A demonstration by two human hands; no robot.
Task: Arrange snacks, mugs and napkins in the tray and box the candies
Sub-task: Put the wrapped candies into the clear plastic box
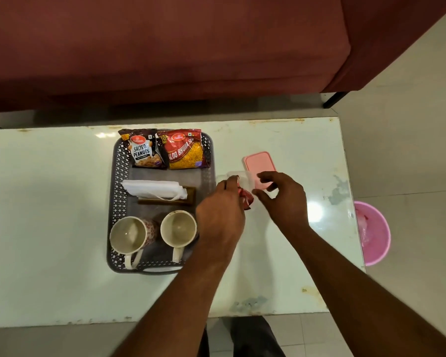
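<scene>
Your left hand [220,215] sits just off the tray's [119,191] right edge. Its fingers are curled round a bunch of red-wrapped candies [246,198], which it grips over a clear box [236,175]. Your right hand [283,199], further right of the tray, is spread with relaxed, slightly bent fingers and holds nothing. Its thumb is near the candies, and you cannot tell whether it touches the box.

Two pale mugs stand upright at the tray's near end with their handles toward you. One is patterned [128,234] and the other plain [178,229]. Mid-tray, white napkins [152,189] lie on a brown holder [191,195]. At the tray's far end lie two Haldiram's packets side by side. The dark one [143,150] reads "SALTED PEANUTS", and the red and yellow one [184,150] reads "ALOO BHUJIA SEV".

Right of the tray, just beyond the clear box, a pink lid [259,163] lies flat, partly under your right fingers.

The tray rests on a glossy, pale green table [49,202] with worn, rust-spotted edges. Well right of the tray, off the table, a pink bin [373,235] stands on the light tiled floor [410,124]. Beyond the tray's far end is a maroon sofa [165,47].
</scene>
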